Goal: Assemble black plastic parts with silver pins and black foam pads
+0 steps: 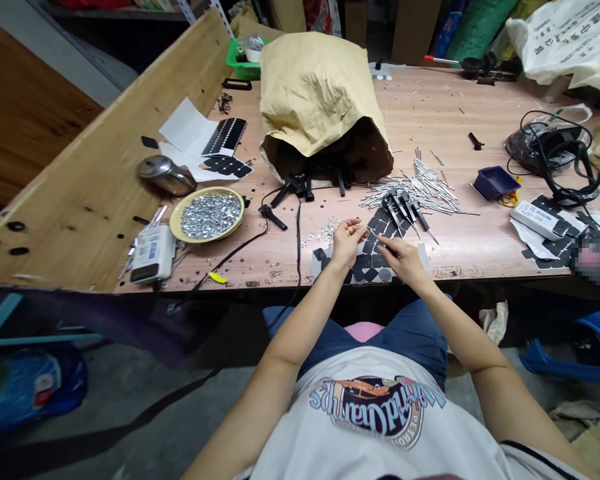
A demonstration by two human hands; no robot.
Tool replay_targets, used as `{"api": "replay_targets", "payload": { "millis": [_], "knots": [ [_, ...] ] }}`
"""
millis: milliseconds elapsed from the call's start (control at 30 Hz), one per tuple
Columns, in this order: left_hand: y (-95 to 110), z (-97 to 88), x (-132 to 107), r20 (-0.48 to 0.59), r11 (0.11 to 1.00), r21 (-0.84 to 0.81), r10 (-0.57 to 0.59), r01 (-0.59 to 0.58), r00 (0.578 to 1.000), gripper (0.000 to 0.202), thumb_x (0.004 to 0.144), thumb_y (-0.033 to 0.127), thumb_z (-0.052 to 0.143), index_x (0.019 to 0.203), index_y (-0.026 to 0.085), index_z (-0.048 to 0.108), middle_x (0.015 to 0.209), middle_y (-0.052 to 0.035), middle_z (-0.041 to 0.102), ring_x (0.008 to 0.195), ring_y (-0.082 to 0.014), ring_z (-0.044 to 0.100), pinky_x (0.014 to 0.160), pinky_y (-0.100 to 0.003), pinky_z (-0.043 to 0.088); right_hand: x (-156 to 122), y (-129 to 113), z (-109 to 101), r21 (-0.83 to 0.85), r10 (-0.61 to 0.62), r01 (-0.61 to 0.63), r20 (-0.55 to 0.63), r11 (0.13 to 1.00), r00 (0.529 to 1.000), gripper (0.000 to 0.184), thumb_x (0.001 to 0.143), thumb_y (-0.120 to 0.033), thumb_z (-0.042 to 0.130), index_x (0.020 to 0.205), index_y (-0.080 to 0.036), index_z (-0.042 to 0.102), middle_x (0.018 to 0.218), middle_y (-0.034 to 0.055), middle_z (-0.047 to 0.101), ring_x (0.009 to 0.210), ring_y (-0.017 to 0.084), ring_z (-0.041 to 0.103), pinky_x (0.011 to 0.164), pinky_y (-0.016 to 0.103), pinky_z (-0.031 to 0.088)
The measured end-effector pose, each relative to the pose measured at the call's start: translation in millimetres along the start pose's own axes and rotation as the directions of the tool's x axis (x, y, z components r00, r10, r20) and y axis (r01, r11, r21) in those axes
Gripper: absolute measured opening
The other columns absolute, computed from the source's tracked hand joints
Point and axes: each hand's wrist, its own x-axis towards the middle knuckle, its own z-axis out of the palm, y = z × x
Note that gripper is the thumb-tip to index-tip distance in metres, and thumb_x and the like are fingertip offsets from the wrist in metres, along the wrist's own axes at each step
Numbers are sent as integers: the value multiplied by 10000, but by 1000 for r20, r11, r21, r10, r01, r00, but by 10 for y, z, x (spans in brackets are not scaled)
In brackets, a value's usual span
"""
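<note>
Sticker sheet [367,268] of black square pads lies flat at the near edge of the tabletop [455,120], directly under both hands. It looks like thin paper backing with soft pads: light, floppy and easy to crease, and the pads are probably tacky underneath. Best hold, I'd say, is a fingertip pinch at a pad corner while the backing is pinned flat; grabbing the whole sheet would buckle it. Left hand [347,241] is raised slightly off the sheet, wrist bent, fingertips drawn together in a closed grip; anything between them is too small to make out. Right hand [405,259] sits low over the sheet's right part, palm down, fingers curled toward the left hand; can't tell if its grip is closed on something. Both forearms come in from the lap and converge over the sheet. Just beyond it are black-handled tools [403,207], then a loose pile of metal pins [425,181]. Small silver bits [324,231] are scattered left of the hands. A dish [211,215] of the same sits further left, with a paper bag [320,100] behind.
</note>
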Motion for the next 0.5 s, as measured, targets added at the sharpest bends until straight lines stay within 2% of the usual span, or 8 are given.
{"api": "replay_targets", "payload": {
  "millis": [133, 300, 500],
  "knots": [
    [-46, 0, -168, -6, 983, 30, 180, -180, 984, 246, 680, 193, 715, 834, 175, 524, 632, 52, 571, 584, -66, 575, 625, -198, 466, -94, -95, 70, -35, 24, -24, -5, 999, 1000, 268, 893, -304, 508, 1069, -228, 695, 781, 53, 664, 711, 163, 627, 666, 266, 494],
    [-83, 11, -268, 6, 912, 151, 384, -381, 923, 236, 729, 262, 683, 883, 186, 520, 682, 31, 573, 654, -86, 583, 693, -225, 468, -139, -159, 51, -85, 66, -69, -34, 994, 997, 276, 896, -298, 504, 1077, -216, 695, 777, 61, 658, 708, 167, 631, 654, 262, 490],
    [-137, 12, -306, 3, 861, 212, 472, -462, 882, 231, 773, 318, 638, 919, 195, 507, 691, 25, 564, 663, -96, 578, 717, -248, 469, -148, -220, 11, -76, 51, -54, -44, 996, 998, 270, 892, -290, 503, 1058, -214, 702, 768, 55, 665, 702, 162, 632, 661, 260, 498]
  ]
}}
